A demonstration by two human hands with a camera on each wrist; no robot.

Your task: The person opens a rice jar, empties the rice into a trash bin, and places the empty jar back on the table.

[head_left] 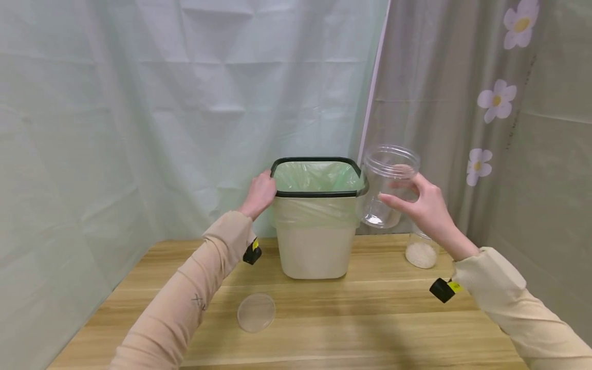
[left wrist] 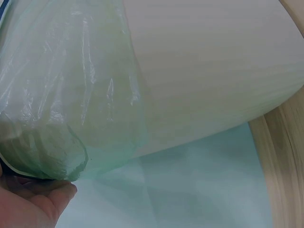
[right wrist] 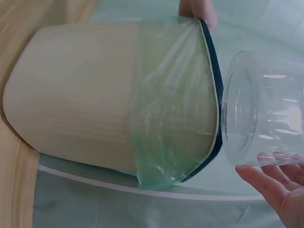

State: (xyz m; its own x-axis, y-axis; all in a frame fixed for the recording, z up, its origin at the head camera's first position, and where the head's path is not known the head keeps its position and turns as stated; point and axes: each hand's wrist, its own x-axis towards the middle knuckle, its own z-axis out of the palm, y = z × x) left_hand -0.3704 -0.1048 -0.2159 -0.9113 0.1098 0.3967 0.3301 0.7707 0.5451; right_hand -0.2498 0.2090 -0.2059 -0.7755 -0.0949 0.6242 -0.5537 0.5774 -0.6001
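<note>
Both hands are being used beside a pale bin (head_left: 316,252): by the left hand (head_left: 260,194) its dark rim (head_left: 319,195) is being gripped at the left side, and by the right hand (head_left: 427,205) a clear jar (head_left: 386,182) is being held between thumb and fingers, in the air at the rim's right end. The jar is being tilted slightly, its threaded mouth uppermost. Whether the rim is being touched by it cannot be told (the two are being overlapped in the head view and shown almost joined in the right wrist view, where the jar's mouth is being cut off). The left fingertips are being hidden by the rim, while some right fingers are being seen only dimly through the plastic.

Over the rim a green liner (head_left: 314,177) is being folded; the bin's floor is being hidden by the front wall. In the left wrist view only a dark corner of the rim is being shown. On the wooden table (head_left: 314,334), a faint clear disc (head_left: 256,312) is being supported in front of the bin, to the left. At the right, a second container (head_left: 422,255) of whitish grains is being partly covered by the right hand, its top being hard to make out
</note>
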